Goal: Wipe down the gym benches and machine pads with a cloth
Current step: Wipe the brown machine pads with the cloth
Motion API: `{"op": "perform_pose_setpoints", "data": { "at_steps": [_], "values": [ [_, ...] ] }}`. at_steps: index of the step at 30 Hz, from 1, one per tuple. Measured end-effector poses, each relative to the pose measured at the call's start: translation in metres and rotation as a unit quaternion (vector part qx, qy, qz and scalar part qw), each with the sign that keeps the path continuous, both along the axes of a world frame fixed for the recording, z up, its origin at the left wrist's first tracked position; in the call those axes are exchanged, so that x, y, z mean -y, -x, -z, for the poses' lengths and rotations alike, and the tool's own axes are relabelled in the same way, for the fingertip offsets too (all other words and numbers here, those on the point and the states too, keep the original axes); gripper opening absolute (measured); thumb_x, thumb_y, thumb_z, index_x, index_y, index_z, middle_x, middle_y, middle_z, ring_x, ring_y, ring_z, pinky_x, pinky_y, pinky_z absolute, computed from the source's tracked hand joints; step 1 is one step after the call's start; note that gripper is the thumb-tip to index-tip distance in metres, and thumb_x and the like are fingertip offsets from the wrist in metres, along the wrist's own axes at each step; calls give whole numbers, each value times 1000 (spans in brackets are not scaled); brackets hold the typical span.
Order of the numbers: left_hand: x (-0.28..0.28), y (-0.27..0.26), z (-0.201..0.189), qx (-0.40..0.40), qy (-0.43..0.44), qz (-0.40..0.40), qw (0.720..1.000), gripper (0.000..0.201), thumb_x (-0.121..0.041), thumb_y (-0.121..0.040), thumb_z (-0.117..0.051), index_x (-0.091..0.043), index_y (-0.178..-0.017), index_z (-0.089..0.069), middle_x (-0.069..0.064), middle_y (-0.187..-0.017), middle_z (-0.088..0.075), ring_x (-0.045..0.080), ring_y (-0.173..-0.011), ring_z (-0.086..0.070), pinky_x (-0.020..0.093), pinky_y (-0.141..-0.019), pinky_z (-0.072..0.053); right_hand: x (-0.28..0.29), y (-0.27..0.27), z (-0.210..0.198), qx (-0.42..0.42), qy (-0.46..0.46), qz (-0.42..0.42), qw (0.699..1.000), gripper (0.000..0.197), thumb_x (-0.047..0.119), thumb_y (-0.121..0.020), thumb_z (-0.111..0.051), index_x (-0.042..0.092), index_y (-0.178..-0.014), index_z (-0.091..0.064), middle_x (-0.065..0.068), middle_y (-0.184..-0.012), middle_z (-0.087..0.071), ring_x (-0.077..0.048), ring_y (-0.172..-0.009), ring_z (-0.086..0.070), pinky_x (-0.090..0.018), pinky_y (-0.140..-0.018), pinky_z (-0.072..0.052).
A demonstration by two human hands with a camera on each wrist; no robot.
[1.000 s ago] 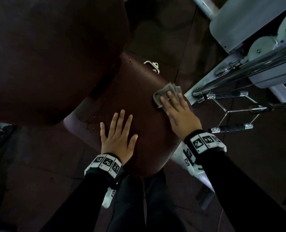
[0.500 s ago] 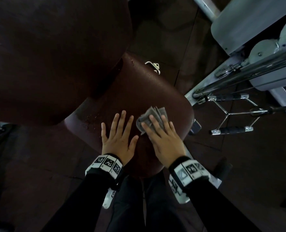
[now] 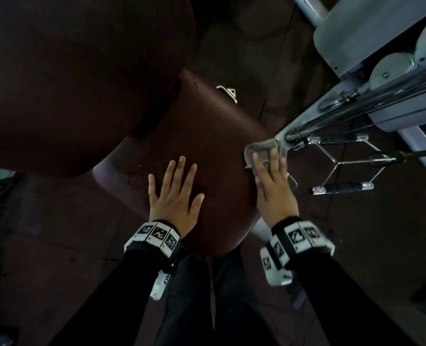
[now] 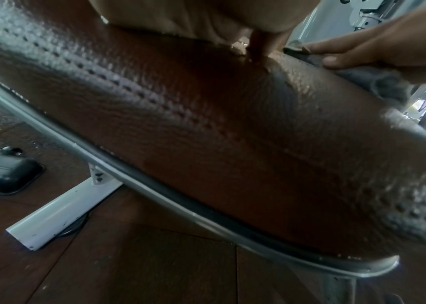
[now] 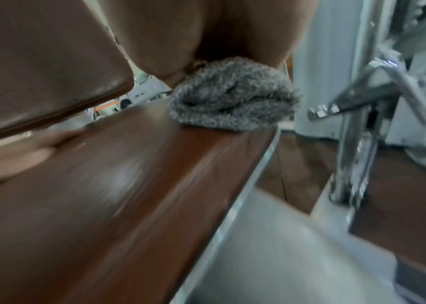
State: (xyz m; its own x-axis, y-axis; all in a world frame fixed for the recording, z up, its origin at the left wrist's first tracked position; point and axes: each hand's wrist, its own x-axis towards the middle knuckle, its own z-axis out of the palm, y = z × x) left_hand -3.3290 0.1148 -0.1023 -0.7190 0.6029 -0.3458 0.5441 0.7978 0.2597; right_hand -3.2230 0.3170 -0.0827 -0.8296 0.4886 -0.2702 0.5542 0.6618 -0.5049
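Brown vinyl seat pad [image 3: 207, 156]: lying as the landmark of this entry, grained and stitched, on the bench; both hands are resting on its top face.
Cloth [image 3: 262, 151]: grey, fluffy, bunched in folds, sitting at the right edge of the seat pad, partly hanging past the rim.
Right hand [image 3: 273, 193]: pressing flat on the cloth with fingers straight and close together, not curled round it.
Left hand [image 3: 174, 193]: lying spread and flat on the near middle of the seat pad, holding nothing, apparently bracing.
Back pad [image 3: 69, 71]: rising beyond the seat pad's far left; a seam gap is showing between the two.
Cable handle [image 3: 341, 168]: chrome, hanging just right of the seat pad, beside the grey machine frame [image 3: 371, 31].
Step in hand: judged as wiping the seat pad's right margin.
Doing it well: keeping the palm flat for even pressure; overlapping the strokes; carrying the cloth over the rim onto the side wall; watching knuckles against the frame; shifting the left hand so the patch beneath it is also getting wiped; flecks near the seam are probably needing attention.
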Motion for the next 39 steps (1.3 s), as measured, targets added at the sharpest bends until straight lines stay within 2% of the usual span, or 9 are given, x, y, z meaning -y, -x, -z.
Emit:
{"op": "perform_pose_setpoints", "data": {
  "at_steps": [5,10,14,17,24,30,33,36,39],
  "values": [
    [4,5,-1,14,-21,15,1000,63,-59,-93,-12,-37,-145,15,-14,-153,26,5,-140,25,39,-107,30,48,-42,0,6,34,-5,999,60,18,-100,-34,37,-145,1,12,-154,14,-18,-143,16,-49,-116,-17],
    [21,22,-4,-22,-22,38,999,66,-64,-89,-20,-38,-149,-7,-5,-158,9,10,-144,11,51,-114,9,43,-33,0,31,23,8,999,60,21,-100,-36,35,-144,3,16,-153,14,-13,-142,18,-44,-118,-10],
    [50,52,-1,-25,24,-23,999,65,-73,-88,-17,-49,-144,4,-4,-158,14,20,-145,13,60,-111,3,30,7,-1,50,-9,-22,998,57,28,-100,-33,34,-144,2,16,-150,15,-12,-138,20,-37,-117,6],
    [63,62,5,-3,19,-22,1000,62,-74,-86,-13,-57,-138,15,-16,-150,31,11,-139,27,60,-110,7,35,39,-2,62,-46,-81,994,55,31,-99,-32,29,-149,-8,11,-154,7,-17,-142,14,-35,-114,9],
    [65,67,10,37,-3,-27,999,49,-64,-88,-6,-66,-129,19,-27,-140,39,10,-142,21,55,-107,18,109,42,-3,33,-73,-278,957,55,27,-95,-36,25,-148,-20,3,-156,-14,-27,-144,-5,-40,-115,-1],
    [66,67,10,52,-9,-19,998,49,-61,-91,-8,-65,-133,17,-29,-137,44,1,-131,35,51,-106,24,128,-37,-3,46,-135,-379,914,90,16,-68,-66,25,-147,-24,3,-154,-21,-26,-141,-19,-44,-111,-23],
    [65,66,10,51,-11,-21,998,50,-61,-91,-9,-64,-134,17,-28,-137,44,1,-132,34,52,-105,24,102,-59,-5,34,-139,-345,928,90,5,-60,-66,25,-142,-34,0,-148,-32,-30,-135,-29,-49,-104,-34],
    [65,66,11,48,-13,-20,999,50,-62,-91,-9,-64,-134,17,-28,-138,44,1,-131,35,52,-105,24,70,-61,-9,50,-94,-268,958,79,-2,-68,-48,18,-143,-34,-6,-148,-31,-37,-134,-25,-58,-98,-41],
    [64,67,12,47,-7,-22,999,49,-63,-90,-7,-64,-132,18,-27,-136,46,4,-133,34,53,-105,23,50,-42,-9,75,-60,-200,975,76,-3,-84,-53,22,-146,-16,1,-154,-9,-31,-142,-8,-51,-112,-25]
  ]
}}
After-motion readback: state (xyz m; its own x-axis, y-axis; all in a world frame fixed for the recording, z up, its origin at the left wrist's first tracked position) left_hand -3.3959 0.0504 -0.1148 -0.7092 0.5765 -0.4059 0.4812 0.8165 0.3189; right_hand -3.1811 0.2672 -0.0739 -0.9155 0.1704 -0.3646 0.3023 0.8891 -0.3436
